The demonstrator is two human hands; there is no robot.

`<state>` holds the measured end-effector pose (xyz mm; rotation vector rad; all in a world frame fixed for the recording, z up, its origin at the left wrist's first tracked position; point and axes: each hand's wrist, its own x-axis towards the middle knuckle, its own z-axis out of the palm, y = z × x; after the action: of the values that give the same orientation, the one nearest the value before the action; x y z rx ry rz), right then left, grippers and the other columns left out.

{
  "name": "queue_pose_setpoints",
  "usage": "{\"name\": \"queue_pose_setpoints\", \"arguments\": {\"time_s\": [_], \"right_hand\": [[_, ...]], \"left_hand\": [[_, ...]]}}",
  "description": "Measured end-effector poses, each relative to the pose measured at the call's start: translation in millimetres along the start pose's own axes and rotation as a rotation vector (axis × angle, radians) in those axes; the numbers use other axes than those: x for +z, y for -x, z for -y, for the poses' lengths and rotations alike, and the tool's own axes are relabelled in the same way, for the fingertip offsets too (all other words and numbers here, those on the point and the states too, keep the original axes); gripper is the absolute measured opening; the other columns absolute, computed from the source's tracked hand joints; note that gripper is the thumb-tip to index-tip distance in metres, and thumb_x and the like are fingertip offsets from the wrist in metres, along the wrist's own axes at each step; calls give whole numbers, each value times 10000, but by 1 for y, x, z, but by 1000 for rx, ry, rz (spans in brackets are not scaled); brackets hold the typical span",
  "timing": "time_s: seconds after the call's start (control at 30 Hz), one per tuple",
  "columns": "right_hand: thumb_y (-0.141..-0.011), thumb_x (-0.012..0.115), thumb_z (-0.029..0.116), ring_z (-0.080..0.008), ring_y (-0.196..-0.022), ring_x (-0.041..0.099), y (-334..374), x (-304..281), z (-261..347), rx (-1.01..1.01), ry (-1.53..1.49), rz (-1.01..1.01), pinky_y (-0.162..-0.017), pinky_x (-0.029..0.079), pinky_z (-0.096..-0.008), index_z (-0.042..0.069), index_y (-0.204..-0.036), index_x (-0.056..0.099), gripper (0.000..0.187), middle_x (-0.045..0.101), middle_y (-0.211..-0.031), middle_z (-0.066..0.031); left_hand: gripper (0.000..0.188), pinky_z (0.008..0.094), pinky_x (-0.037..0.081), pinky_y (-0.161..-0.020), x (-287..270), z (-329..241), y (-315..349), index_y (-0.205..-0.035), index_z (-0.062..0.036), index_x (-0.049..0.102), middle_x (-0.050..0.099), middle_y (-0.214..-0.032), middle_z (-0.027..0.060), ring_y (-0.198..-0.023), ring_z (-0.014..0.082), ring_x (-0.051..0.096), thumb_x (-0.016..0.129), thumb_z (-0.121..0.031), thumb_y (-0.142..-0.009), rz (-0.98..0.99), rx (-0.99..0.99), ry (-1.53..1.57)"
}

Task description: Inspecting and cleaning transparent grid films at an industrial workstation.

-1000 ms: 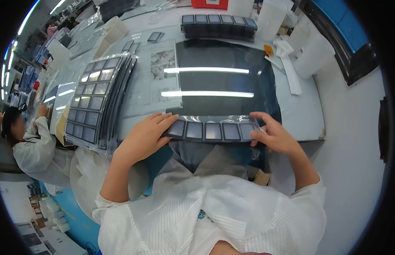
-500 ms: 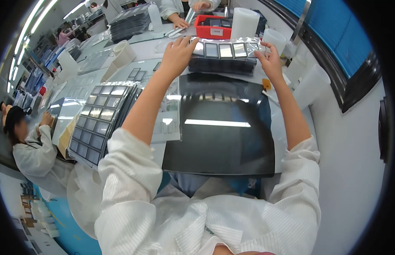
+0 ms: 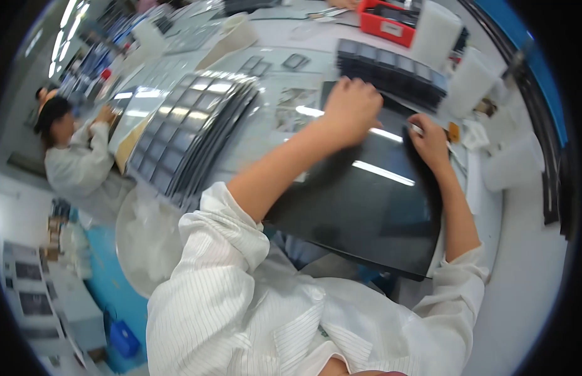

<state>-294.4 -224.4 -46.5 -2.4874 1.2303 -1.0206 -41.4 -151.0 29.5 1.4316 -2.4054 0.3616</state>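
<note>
My left hand (image 3: 353,111) is closed, fingers curled down, above the upper part of a glossy black mat (image 3: 366,207). My right hand (image 3: 430,141) is near the mat's right edge with its fingers bent in a pinch. A small whitish bit shows at its fingertips, too small to name. Whatever the left fingers hold, if anything, is hidden. Just beyond my hands lies a stack of dark trays (image 3: 391,70) with a row of square compartments. A larger stack of dark compartment trays (image 3: 181,125) leans to the left of my left forearm.
A red bin (image 3: 386,28) and white rolls (image 3: 436,34) stand at the back right. Small dark frames (image 3: 295,61) lie on the table past my left arm. A co-worker (image 3: 78,141) sits at the left. A bag-lined round bin (image 3: 150,241) stands beside me.
Both hands have come back from the far tray stack to over the black mat, and their fingers have closed. The clear film no longer shows on that stack. My view has turned leftward.
</note>
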Motion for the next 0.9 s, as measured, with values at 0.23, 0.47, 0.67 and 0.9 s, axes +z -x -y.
{"name": "queue_pose_setpoints", "arguments": {"time_s": [0.23, 0.47, 0.67, 0.9], "right_hand": [[-828, 610, 137, -359, -814, 657, -2, 0, 32, 56, 46, 142, -712, 501, -415, 113, -1033, 630, 207, 677, -832, -157], [-842, 595, 121, -360, -790, 651, -3, 7, 36, 67, 55, 117, -696, 492, -404, 92, -1044, 603, 204, 655, -809, -149], [-843, 600, 150, -370, -796, 649, 0, 9, 34, 88, 110, 102, -688, 488, -420, 116, -1033, 594, 193, 660, -814, -151], [-841, 602, 156, -370, -797, 648, -1, 10, 36, 58, 121, 78, -680, 486, -425, 127, -1018, 592, 180, 661, -809, -154]], "left_hand": [[216, 397, 502, -814, -90, 19, 123, -980, -64, 676, 676, -994, 121, -935, 316, 627, 738, -198, -822, -16, -380, 71], [269, 399, 509, -756, -106, 140, 160, -942, -41, 686, 681, -931, 131, -888, 290, 646, 738, -282, -835, -38, -756, -124], [223, 420, 522, -772, -73, 144, 140, -897, -71, 734, 677, -942, 112, -899, 312, 649, 696, -287, -858, -141, -658, -297], [177, 432, 555, -690, -58, 150, 115, -807, -55, 735, 685, -864, 123, -857, 317, 674, 688, -223, -833, -111, -636, -496]]}}
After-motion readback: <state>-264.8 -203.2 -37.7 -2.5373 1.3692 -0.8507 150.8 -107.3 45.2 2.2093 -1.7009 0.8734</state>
